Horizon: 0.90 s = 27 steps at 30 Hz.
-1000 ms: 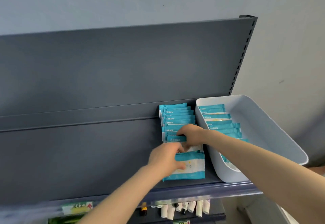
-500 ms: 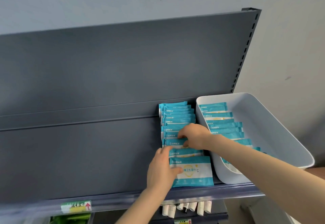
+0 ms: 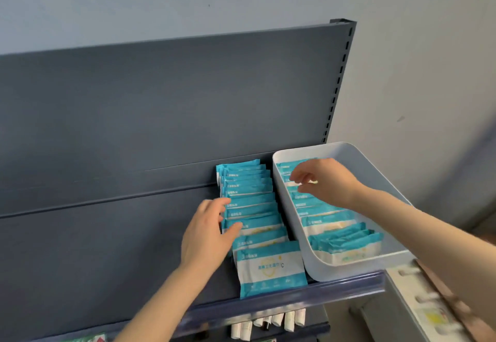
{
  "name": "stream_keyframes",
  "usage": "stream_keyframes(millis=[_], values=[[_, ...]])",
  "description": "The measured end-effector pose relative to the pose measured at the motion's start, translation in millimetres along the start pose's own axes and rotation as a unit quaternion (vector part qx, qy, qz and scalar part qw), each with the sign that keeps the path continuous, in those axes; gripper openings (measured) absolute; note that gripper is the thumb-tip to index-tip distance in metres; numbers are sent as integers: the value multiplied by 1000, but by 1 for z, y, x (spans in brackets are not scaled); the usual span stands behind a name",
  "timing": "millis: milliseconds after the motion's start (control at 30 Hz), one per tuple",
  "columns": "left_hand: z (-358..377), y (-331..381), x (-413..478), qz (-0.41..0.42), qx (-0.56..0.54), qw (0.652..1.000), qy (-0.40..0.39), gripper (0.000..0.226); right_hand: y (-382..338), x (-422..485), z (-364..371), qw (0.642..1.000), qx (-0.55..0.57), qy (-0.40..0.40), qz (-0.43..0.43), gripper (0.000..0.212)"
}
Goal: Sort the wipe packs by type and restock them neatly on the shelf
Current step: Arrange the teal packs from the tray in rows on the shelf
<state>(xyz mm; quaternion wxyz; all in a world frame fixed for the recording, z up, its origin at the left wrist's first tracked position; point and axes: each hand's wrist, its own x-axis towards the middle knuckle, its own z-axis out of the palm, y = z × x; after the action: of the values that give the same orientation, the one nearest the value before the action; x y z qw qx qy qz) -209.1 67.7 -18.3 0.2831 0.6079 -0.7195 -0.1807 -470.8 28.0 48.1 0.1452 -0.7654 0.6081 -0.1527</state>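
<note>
A row of teal-and-white wipe packs (image 3: 251, 207) lies overlapped on the dark shelf (image 3: 107, 247), running from the back panel to the front lip; the frontmost pack (image 3: 271, 269) lies face up. My left hand (image 3: 208, 234) rests against the left edge of this row, fingers straight. To the right stands a white bin (image 3: 375, 180) holding more of the same packs (image 3: 341, 239). My right hand (image 3: 324, 180) hovers over the bin's rear packs with fingers loosely spread, holding nothing.
The shelf's front lip (image 3: 295, 298) carries a blue price rail. Below it hang small white items (image 3: 268, 320) on a lower level. A pale wall is at the right, and a blurred box (image 3: 434, 309) sits at lower right.
My right hand left the shelf row and moved right, over the bin. My left hand slid up along the row's left edge.
</note>
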Motion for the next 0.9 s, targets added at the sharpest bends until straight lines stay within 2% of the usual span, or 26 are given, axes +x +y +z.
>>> stream_keyframes(millis=[167, 300, 400, 567, 767, 900], values=[[3, 47, 36, 92, -33, 995, -26, 30, 46, -47, -27, 990, -33, -122, 54, 20], [25, 88, 46, 152, -19, 981, -117, 24, 58, -71, -20, 971, -46, -222, 82, 31], [46, 113, 47, 166, 15, 969, -182, 23, 63, -80, -6, 959, -121, -241, 89, 41], [78, 136, 50, 172, 80, 945, -267, 32, 69, -84, 9, 961, -156, -214, 74, 39], [95, 143, 58, 166, 167, 928, -287, 40, 99, -90, -42, 977, -155, -99, 104, 36], [103, 145, 55, 168, 233, 904, -316, 60, 113, -97, -62, 983, -132, -51, 119, 29]])
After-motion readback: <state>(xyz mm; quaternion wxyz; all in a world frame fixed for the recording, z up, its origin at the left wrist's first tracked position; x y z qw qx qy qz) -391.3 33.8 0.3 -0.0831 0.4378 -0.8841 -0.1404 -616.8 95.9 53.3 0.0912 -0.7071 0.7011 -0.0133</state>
